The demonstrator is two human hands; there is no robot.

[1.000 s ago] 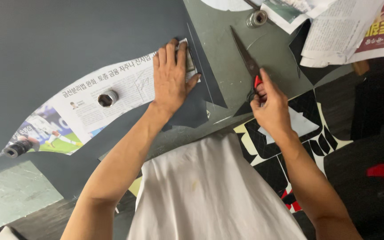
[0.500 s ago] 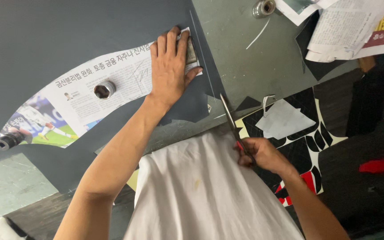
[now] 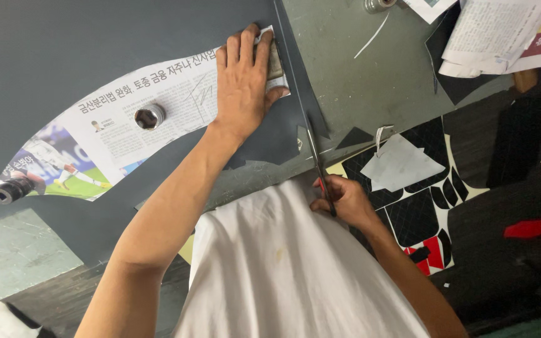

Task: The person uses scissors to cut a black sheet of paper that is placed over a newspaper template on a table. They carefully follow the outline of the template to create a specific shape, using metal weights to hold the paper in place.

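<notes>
Left hand flat, fingers spread, pressing newspaper pattern onto dark sheet near counter's middle. Right hand wrapped round red-handled scissors, blades entering sheet's near edge, close beside pattern's right end. Risk: pattern slips under light pressure, so cut wanders; blades run toward left thumb if pushed too far. Metal socket weights pattern's middle, second socket its far left tip.

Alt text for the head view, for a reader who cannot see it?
The left hand presses a curved newspaper pattern flat on dark sheet material, while the right hand holds scissors at the sheet's edge. A metal socket weighs the pattern.
</notes>
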